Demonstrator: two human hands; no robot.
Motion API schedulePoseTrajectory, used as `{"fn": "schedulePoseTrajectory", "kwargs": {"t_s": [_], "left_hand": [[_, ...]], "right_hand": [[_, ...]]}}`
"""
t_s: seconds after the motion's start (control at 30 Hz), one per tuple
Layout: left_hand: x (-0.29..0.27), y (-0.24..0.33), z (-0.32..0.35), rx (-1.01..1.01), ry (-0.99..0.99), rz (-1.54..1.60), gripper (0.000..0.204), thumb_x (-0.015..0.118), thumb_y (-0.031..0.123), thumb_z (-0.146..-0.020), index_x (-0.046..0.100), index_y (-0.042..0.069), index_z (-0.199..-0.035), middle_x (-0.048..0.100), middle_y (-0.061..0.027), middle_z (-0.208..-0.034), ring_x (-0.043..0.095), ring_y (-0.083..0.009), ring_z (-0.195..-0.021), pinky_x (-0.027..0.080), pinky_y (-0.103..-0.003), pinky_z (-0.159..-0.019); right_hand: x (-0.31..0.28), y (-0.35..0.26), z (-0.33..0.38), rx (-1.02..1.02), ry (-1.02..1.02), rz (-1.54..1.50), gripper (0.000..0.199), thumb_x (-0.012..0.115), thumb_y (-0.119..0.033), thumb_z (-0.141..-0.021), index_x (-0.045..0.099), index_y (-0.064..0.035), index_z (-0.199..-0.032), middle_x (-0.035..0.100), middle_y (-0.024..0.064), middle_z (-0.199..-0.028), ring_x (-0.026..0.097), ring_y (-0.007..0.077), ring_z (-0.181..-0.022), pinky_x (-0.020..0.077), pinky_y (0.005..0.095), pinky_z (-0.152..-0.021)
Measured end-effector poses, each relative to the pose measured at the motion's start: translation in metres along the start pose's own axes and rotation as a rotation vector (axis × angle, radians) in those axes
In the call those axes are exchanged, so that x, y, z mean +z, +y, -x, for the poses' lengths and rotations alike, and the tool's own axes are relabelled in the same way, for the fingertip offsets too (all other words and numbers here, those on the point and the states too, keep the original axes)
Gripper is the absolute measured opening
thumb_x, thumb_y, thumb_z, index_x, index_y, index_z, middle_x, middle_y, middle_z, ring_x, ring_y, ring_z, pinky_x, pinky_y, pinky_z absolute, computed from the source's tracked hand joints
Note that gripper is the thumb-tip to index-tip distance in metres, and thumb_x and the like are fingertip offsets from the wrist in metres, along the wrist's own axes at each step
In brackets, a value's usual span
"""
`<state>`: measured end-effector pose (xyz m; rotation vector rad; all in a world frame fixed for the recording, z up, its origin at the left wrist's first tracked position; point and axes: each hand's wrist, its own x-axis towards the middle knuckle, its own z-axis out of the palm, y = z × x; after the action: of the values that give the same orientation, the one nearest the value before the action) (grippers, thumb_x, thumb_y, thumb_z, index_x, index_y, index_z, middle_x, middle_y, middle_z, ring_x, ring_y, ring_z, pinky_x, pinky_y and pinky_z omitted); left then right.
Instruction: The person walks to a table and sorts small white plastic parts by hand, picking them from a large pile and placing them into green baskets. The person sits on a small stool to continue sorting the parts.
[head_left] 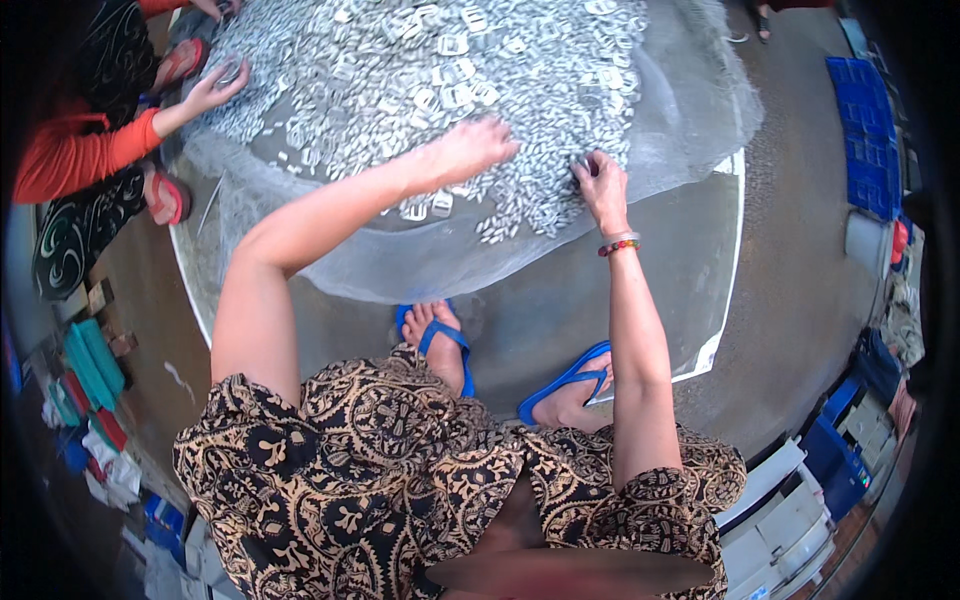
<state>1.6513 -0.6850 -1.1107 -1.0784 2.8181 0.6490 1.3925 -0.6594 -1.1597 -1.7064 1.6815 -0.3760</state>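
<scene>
A wide heap of small, silvery oval pieces (530, 195) lies on a translucent sheet (400, 265), with larger buckle-like frames (455, 95) mixed in. Over the middle of the heap reaches my left hand (470, 150); its fingertips are smeared by motion, so I cannot tell what they hold. At the heap's right edge, my right hand (604, 190) has thumb and fingers pinched together. Something small and dark shows at those fingertips, too small to name. A beaded bracelet (619, 246) circles my right wrist.
Across the heap at the left, another person's hand (217, 88) holds a small grey thing; that person's sleeve (85, 160) is orange. Blue crates (865, 135) stand along the right side. White bins (780, 525) are at lower right, and teal containers (92, 365) at left.
</scene>
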Motion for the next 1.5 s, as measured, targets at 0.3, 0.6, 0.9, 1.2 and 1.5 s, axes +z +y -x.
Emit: {"fn": "schedulePoseTrajectory", "kwargs": {"t_s": [0.3,0.6,0.9,1.2,1.5], "left_hand": [[-0.043,-0.028,0.022,-0.398,0.175,1.691,0.020,0.059,0.015,-0.082,0.059,0.003,-0.098,0.062,-0.0037,-0.080,0.061,-0.0125,-0.080,0.049,-0.029,-0.064],[0.005,0.070,-0.058,-0.078,-0.174,-0.045,0.044,0.066,0.028,-0.075,0.054,0.006,-0.111,0.060,-0.0143,-0.097,0.059,-0.0300,-0.091,0.047,-0.045,-0.070],[-0.026,0.083,-0.087,-0.086,0.026,0.280,0.026,0.060,0.028,-0.085,0.051,0.004,-0.092,0.054,-0.0153,-0.081,0.059,-0.0299,-0.074,0.046,-0.045,-0.064],[-0.081,0.122,-0.114,-0.478,-0.046,1.953,0.032,0.047,0.033,-0.083,0.041,0.007,-0.065,0.048,-0.0100,-0.066,0.051,-0.0241,-0.051,0.040,-0.032,-0.035],[-0.079,0.117,-0.131,-0.480,0.010,2.091,0.023,0.053,0.018,-0.078,0.038,0.007,-0.065,0.046,-0.0100,-0.064,0.053,-0.0240,-0.045,0.041,-0.031,-0.031]], "right_hand": [[0.013,-0.077,-0.005,0.342,-0.221,-1.157,0.026,0.054,-0.024,-0.092,0.064,-0.0001,-0.094,0.063,0.0039,-0.073,0.063,0.0128,-0.065,0.0494,0.0230,-0.055],[-0.072,-0.007,0.066,0.134,-0.095,0.376,0.030,0.065,-0.034,-0.078,0.064,-0.0043,-0.075,0.064,0.0159,-0.075,0.065,0.0302,-0.073,0.0523,0.0409,-0.064],[-0.029,0.009,0.066,0.063,-0.031,-0.072,0.036,0.068,-0.018,-0.076,0.049,0.0019,-0.099,0.048,0.0191,-0.100,0.053,0.0377,-0.095,0.0479,0.0429,-0.080],[-0.085,0.030,0.111,0.244,0.058,-0.123,0.040,0.064,-0.017,-0.079,0.041,0.0018,-0.105,0.044,0.0203,-0.102,0.056,0.0381,-0.092,0.0491,0.0471,-0.068],[-0.050,0.025,0.081,0.023,-0.114,0.006,0.022,0.056,0.001,-0.073,0.049,0.0037,-0.094,0.050,0.0207,-0.098,0.060,0.0340,-0.085,0.0481,0.0444,-0.068]]}}
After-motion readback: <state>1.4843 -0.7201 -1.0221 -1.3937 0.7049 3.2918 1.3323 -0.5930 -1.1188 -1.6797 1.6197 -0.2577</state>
